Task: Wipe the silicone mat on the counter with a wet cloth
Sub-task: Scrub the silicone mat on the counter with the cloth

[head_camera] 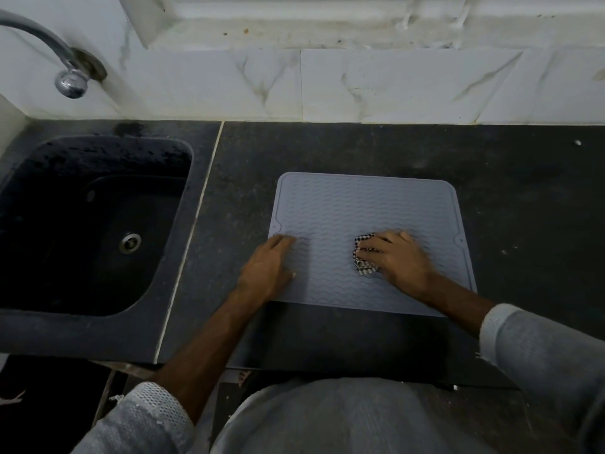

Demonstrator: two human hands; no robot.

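Your left hand (pixel 266 268) lies flat-fingered on the silicone mat (pixel 360 204) (centre of frame, likely pinning it), while your right hand (pixel 397 257) presses the bunched checked cloth (pixel 361 255) against the ridges

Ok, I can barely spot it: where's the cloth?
In the head view, the checked cloth lies bunched under the right hand, on the mat, right of centre.

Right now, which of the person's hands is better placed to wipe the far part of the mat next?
The right hand. It holds the checked cloth pressed on the grey mat. The left hand rests flat on the mat's left edge, seemingly steadying it, and holds nothing.
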